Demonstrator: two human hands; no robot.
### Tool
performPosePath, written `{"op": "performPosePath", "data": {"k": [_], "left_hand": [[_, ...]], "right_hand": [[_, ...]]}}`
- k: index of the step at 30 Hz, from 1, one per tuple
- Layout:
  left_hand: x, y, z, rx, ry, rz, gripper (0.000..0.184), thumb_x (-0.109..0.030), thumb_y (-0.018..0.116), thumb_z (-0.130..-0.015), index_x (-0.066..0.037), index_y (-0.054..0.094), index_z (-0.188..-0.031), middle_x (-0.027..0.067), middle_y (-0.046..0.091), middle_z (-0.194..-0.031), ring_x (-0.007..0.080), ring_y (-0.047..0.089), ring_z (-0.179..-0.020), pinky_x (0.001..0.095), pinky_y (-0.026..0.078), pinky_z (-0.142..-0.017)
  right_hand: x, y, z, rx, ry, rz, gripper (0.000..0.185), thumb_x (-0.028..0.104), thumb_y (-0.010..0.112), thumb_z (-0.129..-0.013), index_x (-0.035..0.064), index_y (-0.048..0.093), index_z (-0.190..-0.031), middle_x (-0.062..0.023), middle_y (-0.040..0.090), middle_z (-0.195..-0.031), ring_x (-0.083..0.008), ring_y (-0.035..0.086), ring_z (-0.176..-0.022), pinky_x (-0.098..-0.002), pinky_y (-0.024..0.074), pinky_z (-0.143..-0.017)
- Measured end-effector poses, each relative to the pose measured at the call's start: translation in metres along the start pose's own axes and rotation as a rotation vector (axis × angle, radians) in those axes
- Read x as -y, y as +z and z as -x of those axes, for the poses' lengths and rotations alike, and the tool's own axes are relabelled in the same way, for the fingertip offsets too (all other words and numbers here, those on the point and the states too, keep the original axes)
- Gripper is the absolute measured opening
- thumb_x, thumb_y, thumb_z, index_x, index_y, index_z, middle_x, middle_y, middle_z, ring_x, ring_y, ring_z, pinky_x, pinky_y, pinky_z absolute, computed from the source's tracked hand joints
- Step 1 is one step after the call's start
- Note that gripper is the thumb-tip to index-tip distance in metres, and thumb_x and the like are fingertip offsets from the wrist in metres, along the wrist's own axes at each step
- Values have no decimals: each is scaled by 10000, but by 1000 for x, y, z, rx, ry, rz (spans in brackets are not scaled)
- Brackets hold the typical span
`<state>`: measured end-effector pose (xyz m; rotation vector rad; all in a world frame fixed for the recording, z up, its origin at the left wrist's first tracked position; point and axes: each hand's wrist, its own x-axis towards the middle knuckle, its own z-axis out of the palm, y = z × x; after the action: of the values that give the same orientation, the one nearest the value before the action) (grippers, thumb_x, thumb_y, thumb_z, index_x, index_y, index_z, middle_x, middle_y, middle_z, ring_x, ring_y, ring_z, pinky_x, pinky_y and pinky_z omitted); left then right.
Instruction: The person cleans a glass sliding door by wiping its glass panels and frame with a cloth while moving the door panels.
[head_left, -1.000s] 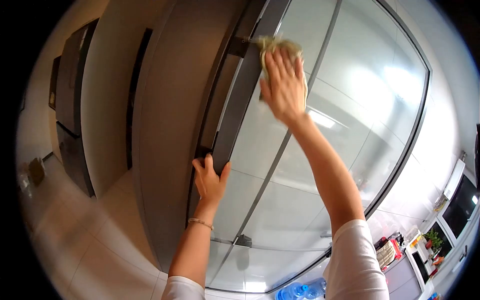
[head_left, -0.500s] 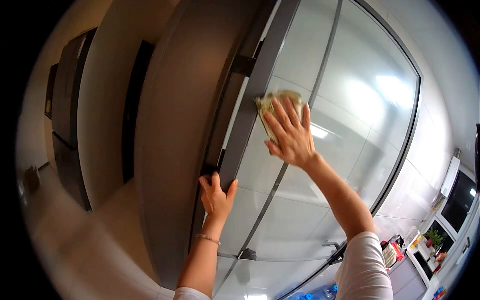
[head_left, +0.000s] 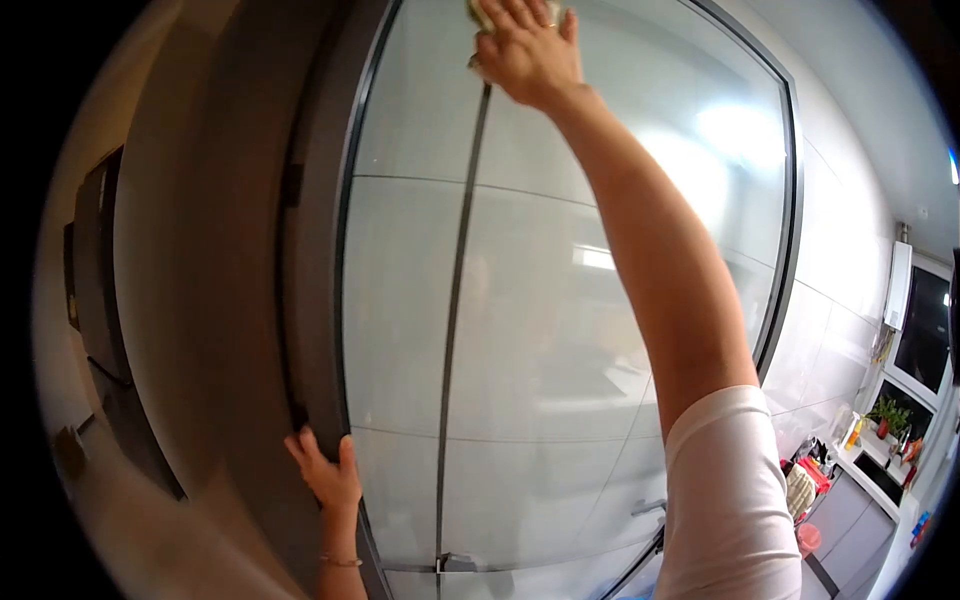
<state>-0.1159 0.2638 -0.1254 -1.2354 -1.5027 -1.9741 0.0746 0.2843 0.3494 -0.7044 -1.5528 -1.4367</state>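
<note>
My right hand (head_left: 530, 50) reaches up to the top of the glass door panel (head_left: 400, 310), pressing a yellowish cloth (head_left: 480, 14) against the glass. Most of the cloth is hidden behind the fingers or cut off by the view's top edge. Lower down, my left hand (head_left: 328, 472) grips the dark door frame (head_left: 325, 300) at its edge, thumb on the glass side and fingers on the far side. A bracelet circles the left wrist.
A dark refrigerator (head_left: 105, 330) stands at the far left. At the lower right are a counter (head_left: 870, 475) with items, a potted plant (head_left: 888, 410), a pink bin (head_left: 808, 538) and a window (head_left: 922, 335). A dark door handle (head_left: 648, 507) shows low on the glass.
My right hand has gone down a little, then up to the top of the glass with the cloth. In the view, my left hand and the frame's edge now appear lower and further left.
</note>
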Motion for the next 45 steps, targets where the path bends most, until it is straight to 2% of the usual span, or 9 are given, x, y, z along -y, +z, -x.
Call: {"op": "performPosePath", "data": {"k": [11, 13, 14, 16, 20, 24, 33, 40, 45], "left_hand": [[-6, -1, -3, -47, 50, -35, 478, -324, 470, -862, 63, 369, -1123, 224, 383, -1023, 352, 439, -924, 438, 363, -810], [-8, -3, -3, -54, 49, -57, 491, -343, 449, -876, 68, 366, -1133, 234, 387, -1029, 364, 438, -943, 437, 360, -817], [-7, -2, -3, -55, 50, -57, 491, -343, 449, -876, 68, 366, -1133, 234, 387, -1029, 364, 438, -943, 437, 360, -817], [-2, 0, 0, -59, 29, -121, 503, -346, 449, -877, 75, 361, -1138, 244, 386, -1047, 376, 436, -959, 434, 358, -823], [-5, 1, 3, -71, 66, -116, 499, -321, 494, -847, 68, 367, -1133, 281, 389, -1055, 434, 425, -976, 480, 350, -832], [-9, 0, 0, -36, 32, -79, 514, -313, 522, -828, 74, 362, -1127, 273, 397, -1017, 425, 442, -932, 465, 372, -800], [-11, -6, -2, 36, -10, 58, 579, -417, 572, -790, 42, 409, -1103, 206, 390, -1014, 347, 507, -828, 425, 467, -663], [-19, -12, -5, 106, -55, 19, 584, -431, 542, -811, 46, 387, -1109, 204, 382, -998, 346, 503, -818, 432, 455, -663], [-18, -10, -6, 76, -28, 39, 571, -401, 602, -781, 12, 416, -1128, 189, 386, -987, 315, 522, -762, 385, 491, -578]], "right_hand": [[-348, 23, 94, -203, 199, 410, 336, 378, 438, -872, 249, 464, -1181, -17, 177, -1447, -257, 157, -1328, -633, 212, -940], [-402, 11, 134, -246, 206, 302, 390, 329, 422, -881, 183, 424, -1243, -81, 234, -1420, -313, 212, -1303, -573, 194, -1000], [-379, -21, 155, 79, 323, 655, 426, 308, 412, -889, 133, 393, -1278, -80, 234, -1421, -303, 204, -1309, -534, 194, -1020], [-431, -14, 198, -185, 186, 558, 453, 311, 345, -899, 129, 358, -1314, -70, 249, -1418, -255, 189, -1322, -484, 183, -1033], [-396, -20, 174, -155, 714, 247, 513, 369, 261, -866, 147, 407, -1304, -81, 322, -1386, -267, 245, -1295, -462, 170, -1035], [-347, -10, 101, 25, 280, 611, 437, 317, 492, -827, 96, 484, -1203, -108, 443, -1271, -296, 376, -1203, -458, 260, -997], [-117, 59, -68, -371, -45, 221, 432, 345, 394, -894, 181, 390, -1294, -43, 327, -1381, -236, 261, -1293, -440, 139, -1060], [32, 13, -30, -150, -75, 57, 451, 229, 369, -882, 60, 359, -1300, -138, 337, -1361, -308, 246, -1290, -417, 127, -1074], [81, 27, 22, -223, -229, -2, 429, 291, 380, -902, 164, 372, -1311, -81, 361, -1355, -259, 288, -1278, -458, 141, -1058]]}}
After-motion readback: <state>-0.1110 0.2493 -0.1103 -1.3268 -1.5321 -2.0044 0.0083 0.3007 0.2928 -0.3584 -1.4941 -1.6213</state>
